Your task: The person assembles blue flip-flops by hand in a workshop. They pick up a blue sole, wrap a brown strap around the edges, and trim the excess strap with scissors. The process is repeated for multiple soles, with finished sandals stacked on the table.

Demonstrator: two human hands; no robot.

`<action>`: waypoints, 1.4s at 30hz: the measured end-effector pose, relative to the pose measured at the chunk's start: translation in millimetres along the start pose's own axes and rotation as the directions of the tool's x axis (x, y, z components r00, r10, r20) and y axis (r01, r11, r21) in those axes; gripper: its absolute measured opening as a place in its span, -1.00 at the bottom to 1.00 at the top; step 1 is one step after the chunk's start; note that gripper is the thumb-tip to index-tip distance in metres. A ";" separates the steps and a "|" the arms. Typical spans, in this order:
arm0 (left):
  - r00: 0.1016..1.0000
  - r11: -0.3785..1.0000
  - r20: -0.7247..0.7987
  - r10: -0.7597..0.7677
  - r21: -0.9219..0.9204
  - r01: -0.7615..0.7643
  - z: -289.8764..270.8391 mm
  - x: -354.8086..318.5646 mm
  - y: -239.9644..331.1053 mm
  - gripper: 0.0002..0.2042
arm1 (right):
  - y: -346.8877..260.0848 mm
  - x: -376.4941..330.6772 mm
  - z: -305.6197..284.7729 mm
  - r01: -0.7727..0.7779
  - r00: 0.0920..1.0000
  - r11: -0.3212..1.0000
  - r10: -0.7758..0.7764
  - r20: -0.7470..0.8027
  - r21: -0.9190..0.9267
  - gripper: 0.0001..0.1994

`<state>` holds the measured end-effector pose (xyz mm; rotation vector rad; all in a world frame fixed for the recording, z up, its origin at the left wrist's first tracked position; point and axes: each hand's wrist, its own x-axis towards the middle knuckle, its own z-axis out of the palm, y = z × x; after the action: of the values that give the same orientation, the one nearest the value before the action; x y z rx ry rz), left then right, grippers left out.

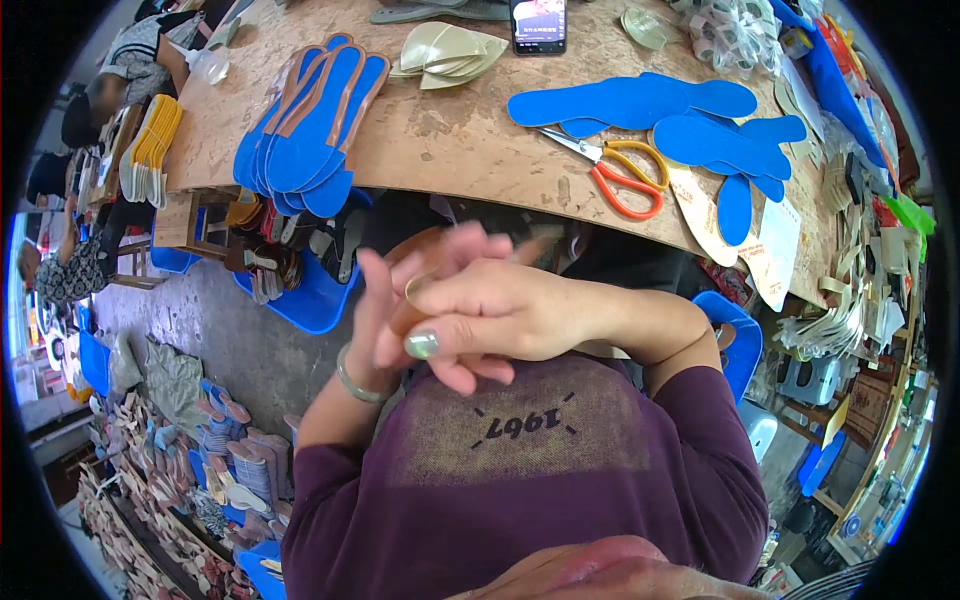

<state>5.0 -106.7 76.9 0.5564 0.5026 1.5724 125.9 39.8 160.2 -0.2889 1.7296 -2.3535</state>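
My two hands are pressed together in front of my chest, just below the table edge. My left hand, with a pale green bangle on its wrist, has its fingers pointing up. Lying across it is my right hand, whose thumb has a green painted nail. Between them is a thin brown sole piece; only its upper edge and a tip toward the right show, the rest is hidden by my fingers. Both hands grip it. My purple shirt fills the lower part of the view.
The wooden table carries a fanned stack of blue insoles, more blue insoles, orange-and-yellow scissors, pale green pieces and a phone. A blue bin sits underneath. Soles pile on the floor at left.
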 end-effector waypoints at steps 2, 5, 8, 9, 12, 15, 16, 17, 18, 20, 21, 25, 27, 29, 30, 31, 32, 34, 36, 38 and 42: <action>0.930 0.979 -0.306 0.205 0.082 -0.189 24.9 29.8 17.7 -0.44 | 5.3 -16.5 -8.0 0.033 0.999 0.976 -0.025 0.039 -0.216 -0.71; 0.872 0.906 -0.256 0.418 0.041 -0.422 20.4 39.7 51.0 -0.66 | 17.2 -51.7 -24.4 -0.134 0.980 0.939 0.079 -0.180 -0.317 -0.71; 0.804 0.832 -0.215 0.554 0.172 -0.527 21.0 50.6 78.5 -0.71 | 53.3 -78.3 -41.0 -0.270 0.937 0.908 0.171 -0.303 -0.322 -0.71; 0.754 0.794 -0.251 0.607 0.229 -0.563 18.6 53.1 87.6 -0.72 | 68.7 -82.6 -44.9 -0.286 0.926 0.906 0.179 -0.332 -0.311 -0.70; 0.727 0.731 -0.168 0.665 0.341 -0.590 10.6 57.9 116.4 -0.71 | 97.3 -80.5 -53.9 -0.323 0.908 0.891 0.198 -0.368 -0.318 -0.70; 0.639 0.641 -0.200 0.743 0.487 -0.593 23.1 70.7 122.2 -0.72 | 132.2 -66.7 -65.9 -0.231 0.951 0.807 0.069 -0.301 -0.543 -0.74; 0.626 0.614 -0.174 0.760 0.505 -0.606 23.4 72.5 122.5 -0.73 | 134.4 -59.9 -65.4 -0.166 0.965 0.751 -0.010 -0.261 -0.640 -0.75; 0.613 0.587 -0.147 0.777 0.523 -0.618 23.4 74.0 122.9 -0.73 | 134.8 -56.5 -61.2 -0.052 0.961 0.658 -0.171 -0.216 -0.752 -0.77; 0.600 0.559 -0.119 0.791 0.540 -0.630 23.2 75.1 122.9 -0.73 | 128.9 -60.2 -62.8 -0.099 0.930 0.602 -0.227 -0.288 -0.793 -0.77; 0.638 0.553 -0.066 0.767 0.571 -0.606 23.1 71.4 110.5 -0.73 | 85.6 -66.7 -63.5 -0.208 0.845 0.487 -0.347 -0.406 -0.848 -0.73; 0.663 0.557 -0.037 0.748 0.579 -0.596 23.0 72.1 100.1 -0.73 | 79.6 -79.1 -73.9 -0.324 0.774 0.438 -0.388 -0.501 -0.839 -0.70; 0.861 0.757 -0.187 0.474 0.586 -0.290 5.2 68.0 36.7 -0.79 | 48.5 -114.9 -117.0 -0.613 0.694 0.076 -0.424 -0.581 -0.787 -0.54; 0.914 0.858 -0.250 0.321 0.485 -0.168 4.3 65.9 10.9 -0.74 | 47.9 -122.2 -125.3 -0.651 0.731 -0.104 -0.354 -0.584 -0.752 -0.52; 0.953 0.860 -0.282 0.114 0.508 0.047 7.5 66.6 3.6 -0.76 | 46.4 -118.8 -122.1 -0.655 0.752 -0.206 -0.269 -0.602 -0.727 -0.49; 0.955 0.860 -0.296 -0.002 0.486 0.152 8.9 67.9 2.0 -0.75 | 46.0 -117.7 -120.9 -0.651 0.759 -0.257 -0.225 -0.611 -0.714 -0.48; 0.961 0.849 -0.276 -0.010 0.506 0.154 9.6 70.2 -4.0 -0.74 | 46.2 -116.5 -122.2 -0.649 0.761 -0.263 -0.228 -0.608 -0.714 -0.47; 0.959 0.864 -0.283 -0.020 0.477 0.158 9.5 72.6 -8.6 -0.74 | 47.1 -115.2 -124.7 -0.646 0.763 -0.269 -0.231 -0.604 -0.714 -0.47; 0.955 0.893 -0.295 -0.039 0.419 0.166 6.7 77.1 -15.0 -0.75 | 48.4 -115.5 -126.0 -0.650 0.759 -0.229 -0.235 -0.607 -0.724 -0.46; 0.952 0.879 -0.307 -0.018 0.449 0.161 3.3 78.6 -16.4 -0.76 | 48.6 -120.9 -125.8 -0.659 0.747 -0.136 -0.235 -0.622 -0.740 -0.44; 0.940 0.886 -0.342 -0.013 0.431 0.169 4.9 79.1 -14.8 -0.77 | 48.4 -129.9 -113.8 -0.688 0.689 0.083 -0.236 -0.685 -0.721 -0.39; 0.910 0.861 -0.410 0.065 0.484 0.157 3.3 78.5 -24.8 -0.77 | 56.4 -146.0 -78.8 -0.573 0.556 0.695 -0.059 -0.829 -0.435 -0.33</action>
<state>22.4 -26.7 68.3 0.5966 1.2771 1.5102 247.0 136.2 78.0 1.0999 2.7205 -1.5328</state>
